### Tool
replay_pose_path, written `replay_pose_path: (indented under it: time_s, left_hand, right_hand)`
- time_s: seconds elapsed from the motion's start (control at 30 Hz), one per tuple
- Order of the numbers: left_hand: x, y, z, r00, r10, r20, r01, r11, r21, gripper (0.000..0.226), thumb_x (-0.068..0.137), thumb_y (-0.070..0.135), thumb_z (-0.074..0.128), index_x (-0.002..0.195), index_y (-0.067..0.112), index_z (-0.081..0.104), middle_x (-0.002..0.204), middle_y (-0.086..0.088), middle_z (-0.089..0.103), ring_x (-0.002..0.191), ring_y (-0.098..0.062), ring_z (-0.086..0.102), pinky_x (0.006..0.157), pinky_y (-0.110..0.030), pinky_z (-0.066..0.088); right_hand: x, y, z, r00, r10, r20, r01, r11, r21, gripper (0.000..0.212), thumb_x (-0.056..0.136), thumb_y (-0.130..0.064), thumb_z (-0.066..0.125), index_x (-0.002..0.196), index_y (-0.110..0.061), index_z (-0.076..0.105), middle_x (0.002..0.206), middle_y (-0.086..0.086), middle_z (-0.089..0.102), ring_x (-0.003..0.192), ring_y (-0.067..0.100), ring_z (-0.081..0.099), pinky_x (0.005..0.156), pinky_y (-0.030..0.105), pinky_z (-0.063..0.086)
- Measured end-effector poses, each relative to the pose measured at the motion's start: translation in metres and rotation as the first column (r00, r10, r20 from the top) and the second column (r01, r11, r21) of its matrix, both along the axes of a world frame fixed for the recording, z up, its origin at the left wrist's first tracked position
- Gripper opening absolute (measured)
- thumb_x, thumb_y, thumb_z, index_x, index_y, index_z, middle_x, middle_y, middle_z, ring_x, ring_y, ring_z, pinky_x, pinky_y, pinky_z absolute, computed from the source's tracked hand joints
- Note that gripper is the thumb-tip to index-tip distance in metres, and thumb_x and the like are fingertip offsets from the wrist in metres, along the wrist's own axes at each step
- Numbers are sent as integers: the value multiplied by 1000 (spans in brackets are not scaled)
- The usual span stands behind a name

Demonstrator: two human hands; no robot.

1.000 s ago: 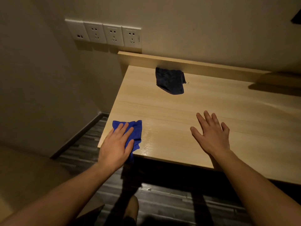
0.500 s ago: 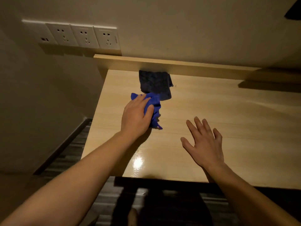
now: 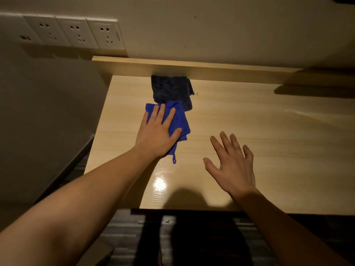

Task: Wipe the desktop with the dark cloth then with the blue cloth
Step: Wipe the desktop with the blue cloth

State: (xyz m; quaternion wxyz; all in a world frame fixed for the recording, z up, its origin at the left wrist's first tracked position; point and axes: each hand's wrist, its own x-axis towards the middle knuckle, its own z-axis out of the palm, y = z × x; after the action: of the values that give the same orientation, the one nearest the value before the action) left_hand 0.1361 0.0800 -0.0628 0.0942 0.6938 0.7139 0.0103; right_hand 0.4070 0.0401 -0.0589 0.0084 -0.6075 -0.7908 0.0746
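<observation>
From the head camera, the only lettering in sight is a small mark down the right edge of the rightmost plate in the row of white wall sockets point(image 3: 76, 33), and it is too small to read. Neither cloth shows a legible label.

The blue cloth point(image 3: 182, 120) is a vivid royal blue, soft and slightly rumpled. It is folded into a rough square, and a thin loop or tag trails from its near corner toward the person. It lies on the left part of the pale wood-grain desktop point(image 3: 269, 131), under the left hand point(image 3: 157, 135). That hand is laid flat on it with the fingers straight and slightly spread, the palm covering the cloth's near left part.

The cloth's far edge meets the near edge of the dark cloth point(image 3: 171, 89) and appears to overlap it. The dark cloth is a navy-to-black piece, crumpled loosely against the raised back ledge point(image 3: 211, 68) of the desk.

The right hand point(image 3: 232, 166) is well apart from both cloths, to the right. Its fingers are straight and fanned, it holds nothing, and whether it touches the wood cannot be told.

A bright glare spot point(image 3: 159, 184) shines on the desktop near its front edge. Dark striped floor point(image 3: 123, 237) shows below.
</observation>
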Motion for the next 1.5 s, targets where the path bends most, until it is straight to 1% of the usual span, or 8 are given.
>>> replay_pose_path:
  time_s: [0.63, 0.77, 0.97, 1.07, 1.17, 1.3, 1.4, 1.5]
  left_hand:
    - [41, -156, 4, 998, 59, 38, -56, 997, -58, 78, 98, 74, 10, 170, 43, 8, 180, 5, -2, 166, -17, -7, 133, -42, -2]
    - [54, -186, -3, 995, 67, 75, -71, 996, 56, 72, 104, 62, 18, 168, 31, 30, 177, 3, 21, 165, -18, 14, 130, -34, 2]
    - [80, -213, -6, 926, 97, 366, -207, 938, 277, 49, 107, 43, 45, 142, 17, 69, 146, -2, 68, 137, -20, 58, 113, -42, 47]
    - [95, -201, 14, 820, 69, 568, -228, 950, 215, 42, 107, 43, 44, 133, 28, 73, 131, 17, 73, 118, -5, 66, 101, -32, 51]
    - [107, -153, 34, 738, 21, 674, -222, 951, 214, 41, 106, 42, 45, 133, 31, 73, 126, 32, 67, 112, 9, 61, 95, -15, 43]
    - [116, -46, 55, 763, -21, 646, -198, 944, 265, 44, 108, 39, 45, 139, 21, 71, 129, 6, 74, 113, -15, 64, 96, -33, 48]
    - [119, 44, 69, 866, -21, 499, -109, 967, 230, 59, 108, 53, 36, 152, 21, 59, 151, -6, 62, 135, -27, 56, 115, -51, 42]
    - [114, 106, 68, 954, 8, 301, -4, 1000, -15, 77, 104, 76, 28, 171, 41, 12, 181, -3, 2, 166, -27, -1, 131, -58, -2]
  right_hand:
    - [5, -2, -1, 998, 37, -43, -38, 999, -21, 75, 97, -75, 21, 163, -41, 17, 173, -6, 7, 159, 20, -1, 122, 53, 5]
    - [8, -1, 1, 995, 46, -87, -50, 998, -48, 74, 96, -75, 25, 162, -42, 21, 173, -7, 8, 159, 18, -2, 122, 52, 3]
    - [17, 3, 3, 963, 31, -267, -67, 990, -127, 61, 100, -63, 39, 157, -40, 36, 171, -10, 17, 158, 13, 2, 122, 45, 0]
    - [35, 13, 10, 928, 12, -373, -63, 990, -126, 51, 105, -49, 45, 153, -35, 45, 169, -9, 27, 156, 13, 16, 121, 42, 12]
    - [66, 29, 7, 974, 19, -224, -25, 999, -27, 49, 107, -43, 43, 154, -29, 46, 167, -5, 32, 155, 16, 23, 120, 43, 19]
    - [81, 34, -1, 993, 36, -112, -35, 999, 8, 53, 106, -46, 37, 157, -31, 38, 169, -5, 26, 157, 13, 16, 120, 42, 20]
    - [79, 35, -2, 994, 40, -106, -39, 999, 4, 54, 105, -46, 36, 158, -33, 36, 170, -8, 23, 157, 11, 11, 121, 43, 21]
    - [82, 37, -5, 994, 45, -103, -45, 999, 5, 54, 105, -48, 33, 158, -36, 36, 170, -10, 22, 157, 8, 10, 120, 43, 21]
